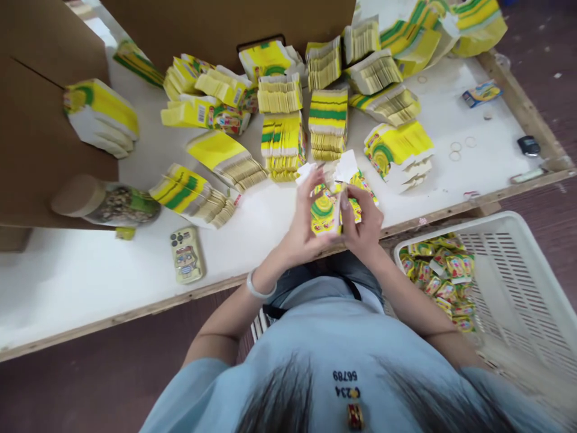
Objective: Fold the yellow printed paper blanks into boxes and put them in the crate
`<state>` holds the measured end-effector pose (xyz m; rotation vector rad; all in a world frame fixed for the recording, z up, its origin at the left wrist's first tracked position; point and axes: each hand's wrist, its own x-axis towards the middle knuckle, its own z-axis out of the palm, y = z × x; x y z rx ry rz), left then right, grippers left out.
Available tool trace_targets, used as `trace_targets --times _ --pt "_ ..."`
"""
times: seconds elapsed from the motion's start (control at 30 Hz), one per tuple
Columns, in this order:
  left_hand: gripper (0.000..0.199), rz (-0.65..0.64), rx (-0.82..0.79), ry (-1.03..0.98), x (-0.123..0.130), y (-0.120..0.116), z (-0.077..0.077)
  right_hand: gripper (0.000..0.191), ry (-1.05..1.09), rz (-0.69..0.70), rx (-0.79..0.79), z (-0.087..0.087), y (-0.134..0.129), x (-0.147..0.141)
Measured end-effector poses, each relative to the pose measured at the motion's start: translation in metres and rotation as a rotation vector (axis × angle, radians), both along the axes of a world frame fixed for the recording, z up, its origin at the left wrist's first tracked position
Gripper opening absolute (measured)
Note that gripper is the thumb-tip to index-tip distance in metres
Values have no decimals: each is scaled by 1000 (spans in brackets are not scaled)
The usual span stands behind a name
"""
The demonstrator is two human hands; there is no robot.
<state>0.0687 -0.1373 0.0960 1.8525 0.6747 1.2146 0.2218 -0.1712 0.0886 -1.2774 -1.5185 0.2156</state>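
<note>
Folding step: left hand (pixel 303 225) and right hand (pixel 363 222) both grip one small carton (pixel 325 210), flaps open. Next move calls for tucking flaps.

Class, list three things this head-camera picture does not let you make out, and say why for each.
1. Print on the small yellow-green carton: blurred, and partly covered by the left hand and right hand.
2. Large brown cardboard box: cut off by the frame's left and top edges.
3. Small black object at the table edge: too small to identify.
</note>
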Motion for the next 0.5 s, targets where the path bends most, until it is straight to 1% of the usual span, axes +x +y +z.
trace_targets --times 0.03,0.07,0.13,0.2,0.3,0.43,0.5 --pt "98 -82 -8 34 4 -6 -9 35 57 -10 -25 1 -4 -1" --pt "104 -147 -30 63 9 -11 -16 37 114 -23 -49 1 -8 -1" --pt "100 -242 -84 89 16 -20 -26 40 218 -51 -81 0 -14 -4" --pt "93 -280 -104 75 19 -26 -28 39 307 -43 -115 -2 -18 -5" --pt "74 -229 -121 53 16 -30 -26 36 392 -19 -158 -2 -22 -3" --pt "53 -74 -296 53 9 -38 -24 32 440 -72 -215 -1 -24 -3" --pt "45 -11 -366 51 9 -45 -24 32 488 -65 -258 -2 -27 -5"
